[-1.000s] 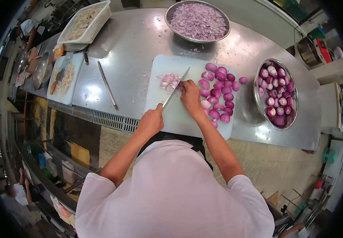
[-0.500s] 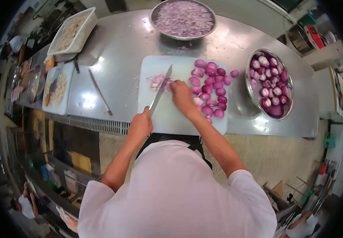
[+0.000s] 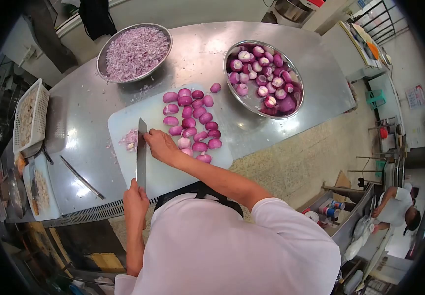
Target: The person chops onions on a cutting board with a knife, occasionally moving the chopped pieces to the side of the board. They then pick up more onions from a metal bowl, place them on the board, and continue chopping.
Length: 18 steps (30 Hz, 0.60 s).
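Note:
My left hand [image 3: 136, 200] is closed around the handle of a kitchen knife [image 3: 141, 157], its broad blade reaching away across a white cutting board [image 3: 166, 178]. My right hand [image 3: 162, 146] has its fingers curled together beside the blade's right face, near the tip; what is under them is hidden. Left of the blade lies a small heap of chopped onion [image 3: 130, 140]. Peeled purple onions [image 3: 189, 123], some looking halved, sit in rows on the board's right part, just beyond my right hand.
A steel bowl of chopped onion [image 3: 136, 78] stands at the back left, an oval steel bowl of onions [image 3: 266, 116] at the back right. A sharpening steel [image 3: 80, 177], a white basket [image 3: 39, 115] and another board [image 3: 50, 209] are leftward. A person [image 3: 394, 209] is at far right.
The view has turned right, so the table's things appear shifted left. The knife blade now shows more of its flat side. Both hands remain at the knife and board.

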Tool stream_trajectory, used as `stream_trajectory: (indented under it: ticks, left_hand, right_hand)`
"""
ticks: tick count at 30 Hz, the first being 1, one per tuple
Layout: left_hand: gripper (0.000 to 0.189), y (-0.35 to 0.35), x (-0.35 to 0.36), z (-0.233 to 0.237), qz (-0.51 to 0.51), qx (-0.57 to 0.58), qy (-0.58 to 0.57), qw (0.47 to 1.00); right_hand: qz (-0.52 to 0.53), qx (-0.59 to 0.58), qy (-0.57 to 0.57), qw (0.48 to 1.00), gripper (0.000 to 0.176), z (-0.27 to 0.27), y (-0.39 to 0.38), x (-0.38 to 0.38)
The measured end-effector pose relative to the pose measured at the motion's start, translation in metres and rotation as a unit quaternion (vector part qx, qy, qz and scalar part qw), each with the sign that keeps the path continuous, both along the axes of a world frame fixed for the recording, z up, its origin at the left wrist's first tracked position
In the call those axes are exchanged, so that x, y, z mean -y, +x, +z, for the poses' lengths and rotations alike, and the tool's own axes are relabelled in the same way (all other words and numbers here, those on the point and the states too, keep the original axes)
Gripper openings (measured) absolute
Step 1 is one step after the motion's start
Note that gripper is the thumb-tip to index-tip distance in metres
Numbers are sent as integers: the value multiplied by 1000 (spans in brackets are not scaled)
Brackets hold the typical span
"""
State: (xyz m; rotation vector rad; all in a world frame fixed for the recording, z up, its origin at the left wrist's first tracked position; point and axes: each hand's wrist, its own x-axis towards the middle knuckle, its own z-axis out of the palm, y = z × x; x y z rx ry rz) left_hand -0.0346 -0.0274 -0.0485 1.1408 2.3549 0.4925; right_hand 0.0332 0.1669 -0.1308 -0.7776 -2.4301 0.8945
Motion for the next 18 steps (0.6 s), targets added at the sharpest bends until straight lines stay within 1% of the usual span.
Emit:
stream_trajectory:
  ticks: [1,2,4,5,7,8,10,11,12,13,14,15,16,18]
  left_hand:
    - [30,2,0,7,6,14,11,1000]
    - [30,2,0,-2,9,13,12,1000]
    - [26,1,4,-28,3,-30,20,999]
    - [26,1,4,-14,7,-31,15,999]
    - [28,1,-4,13,9,47,-19,999]
    - [28,4,-1,13,-4,23,13,1000]
    - [30,7,-1,-4,7,-5,1,1000]
    - [30,4,0,-9,-4,-15,8,1000]
    - [30,-1,0,-9,-21,-25,14,999]
    - [30,-2,-2,-3,-7,-30,10,999]
    - [31,1,-3,7,-5,-4,2,1000]
    - [32,5,-3,13,-4,22,-5,1000]
    - [28,8,-4,8,-2,16,10,1000]
    - [27,5,-2,4,-2,10,12,1000]
  right_hand:
    - [1,1,0,1000,21,0,1,0]
    - [-7,5,-6,1000,22,-1,1,0]
    - [-9,7,-18,1000,23,-3,-1,3]
    - [-9,0,-7,1000,23,-5,0,3]
    - [6,-10,-2,1000,23,-7,2,-1]
    - [2,-3,5,1000,21,-8,4,-1]
    - [1,-9,18,1000,19,-11,-1,-6]
    - [3,-15,22,1000,17,-14,-2,-4]
    - [-6,-19,16,1000,16,-9,-2,1]
    - [-18,-21,17,999,14,-2,-1,-1]
    - [-3,-21,13,1000,14,-3,1,-1]
    - [-10,-14,20,1000,13,-4,2,-1]
    - [-20,-9,27,999,11,-3,1,-3]
    - [-18,-19,23,999,10,-2,2,-1]
